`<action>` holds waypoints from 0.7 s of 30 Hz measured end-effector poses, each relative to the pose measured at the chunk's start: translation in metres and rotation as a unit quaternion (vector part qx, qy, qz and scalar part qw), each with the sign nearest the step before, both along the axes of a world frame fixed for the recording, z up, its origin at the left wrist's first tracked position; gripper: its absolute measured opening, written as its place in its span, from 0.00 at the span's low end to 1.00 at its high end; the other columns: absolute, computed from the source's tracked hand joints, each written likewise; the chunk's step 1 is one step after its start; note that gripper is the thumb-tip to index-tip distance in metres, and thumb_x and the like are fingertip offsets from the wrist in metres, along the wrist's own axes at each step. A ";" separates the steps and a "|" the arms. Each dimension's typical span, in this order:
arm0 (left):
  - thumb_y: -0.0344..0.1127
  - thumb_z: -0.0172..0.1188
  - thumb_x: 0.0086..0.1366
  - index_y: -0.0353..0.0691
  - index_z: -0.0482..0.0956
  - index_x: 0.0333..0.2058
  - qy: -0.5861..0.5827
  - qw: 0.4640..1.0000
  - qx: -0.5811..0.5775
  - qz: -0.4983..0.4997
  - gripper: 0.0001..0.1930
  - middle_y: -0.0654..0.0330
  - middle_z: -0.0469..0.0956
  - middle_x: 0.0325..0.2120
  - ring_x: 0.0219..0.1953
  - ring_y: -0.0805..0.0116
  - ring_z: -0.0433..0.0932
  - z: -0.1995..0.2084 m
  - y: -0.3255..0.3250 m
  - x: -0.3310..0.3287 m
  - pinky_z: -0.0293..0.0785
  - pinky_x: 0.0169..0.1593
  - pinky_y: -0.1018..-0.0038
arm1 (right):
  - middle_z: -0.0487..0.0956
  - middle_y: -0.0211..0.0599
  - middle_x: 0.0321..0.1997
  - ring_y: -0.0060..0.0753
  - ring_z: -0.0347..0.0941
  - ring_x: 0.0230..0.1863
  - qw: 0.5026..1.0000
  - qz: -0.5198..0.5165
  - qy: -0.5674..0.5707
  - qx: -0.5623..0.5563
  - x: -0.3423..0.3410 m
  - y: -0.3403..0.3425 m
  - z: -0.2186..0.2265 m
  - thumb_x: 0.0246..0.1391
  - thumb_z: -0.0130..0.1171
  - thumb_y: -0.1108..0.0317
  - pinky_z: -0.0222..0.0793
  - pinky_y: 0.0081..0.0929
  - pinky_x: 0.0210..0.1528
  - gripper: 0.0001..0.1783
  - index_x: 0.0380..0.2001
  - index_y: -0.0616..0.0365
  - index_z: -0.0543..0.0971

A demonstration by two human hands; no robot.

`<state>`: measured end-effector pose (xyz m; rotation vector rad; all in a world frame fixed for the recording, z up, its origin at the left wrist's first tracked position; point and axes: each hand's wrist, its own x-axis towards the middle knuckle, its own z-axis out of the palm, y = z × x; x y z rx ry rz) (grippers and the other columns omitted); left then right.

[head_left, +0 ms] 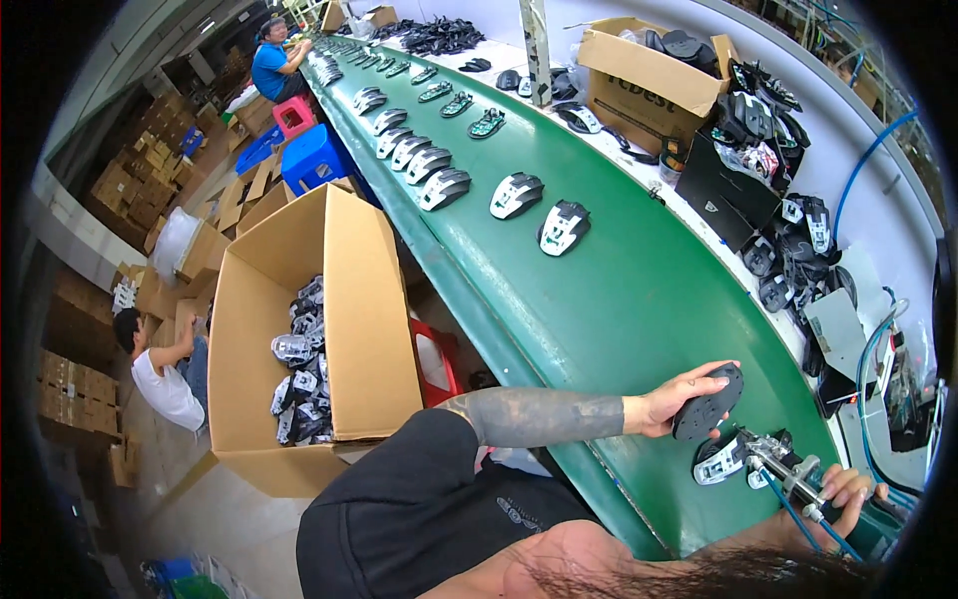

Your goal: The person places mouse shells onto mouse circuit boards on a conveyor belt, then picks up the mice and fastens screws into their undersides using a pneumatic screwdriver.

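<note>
My left hand grips a black oval mouse base, its flat underside tilted up, above the green conveyor belt. My right hand is closed around the end of a metal air-powered tool with blue hoses. Beside that tool lies a white and black mouse shell on the belt, partly hidden by the tool. Farther up the belt sit more white and black mouse shells, one of them closest to me.
Green circuit boards line the far belt. A cardboard box with mouse parts stands left of the belt. Along the right ledge are an open carton and black parts. Two people sit at the left.
</note>
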<state>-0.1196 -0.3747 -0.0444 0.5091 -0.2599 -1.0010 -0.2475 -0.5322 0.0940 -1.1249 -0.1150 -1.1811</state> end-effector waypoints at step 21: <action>0.47 0.50 0.66 0.53 0.63 0.57 0.079 0.997 -0.023 0.002 0.22 0.61 0.69 0.44 0.36 0.68 0.75 0.004 0.004 -0.005 0.80 0.34 0.66 | 0.57 0.26 0.21 0.19 0.56 0.22 0.996 -0.034 -0.053 -0.058 -0.008 -0.008 -0.019 0.57 0.46 0.70 0.52 0.23 0.31 0.12 0.44 0.57 0.63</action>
